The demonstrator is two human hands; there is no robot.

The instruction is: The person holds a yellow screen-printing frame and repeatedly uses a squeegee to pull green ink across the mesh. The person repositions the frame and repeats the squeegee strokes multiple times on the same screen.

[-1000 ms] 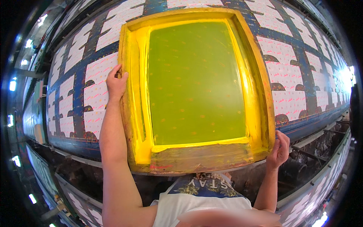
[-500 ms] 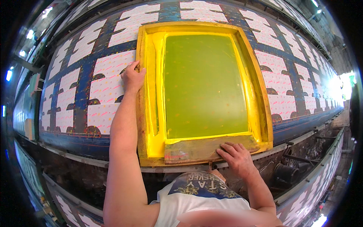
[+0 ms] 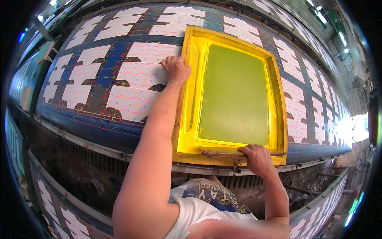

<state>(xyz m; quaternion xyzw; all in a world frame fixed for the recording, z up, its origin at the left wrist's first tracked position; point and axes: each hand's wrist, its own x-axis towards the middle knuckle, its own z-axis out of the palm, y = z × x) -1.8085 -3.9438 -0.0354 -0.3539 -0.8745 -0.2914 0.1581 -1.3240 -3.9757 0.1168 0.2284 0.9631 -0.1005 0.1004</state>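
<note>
A yellow-painted screen printing frame (image 3: pixel 180 131) lies on the long table, with a green mesh (image 3: pixel 234 95) bordered by bright yellow ink. My left hand (image 3: pixel 176 71) is closed at the frame's outer left side, toward its far half, with curled fingers over the printed sheet beside it. Along the near end inside the frame stands a squeegee (image 3: pixel 219 152) with a worn, stained wooden edge, seen nearly edge-on. Its right part is in the grip of my right hand (image 3: pixel 258 158); the fingers lie over the top edge. The blade underneath is hidden.
White sheets with small pink and yellow prints (image 3: pixel 133 101) lie in rows on the dark blue, ink-spotted table (image 3: pixel 95 93). A metal rail (image 3: pixel 101 147) runs along its near edge, and a small metal bracket (image 3: pixel 238 162) sits at the frame's near side. More tables with sheets stand around.
The view has shifted, so the frame appears farther right. The squeegee has tipped from showing its broad face to nearly edge-on, with my right hand on it. My left hand stays at the frame's side.
</note>
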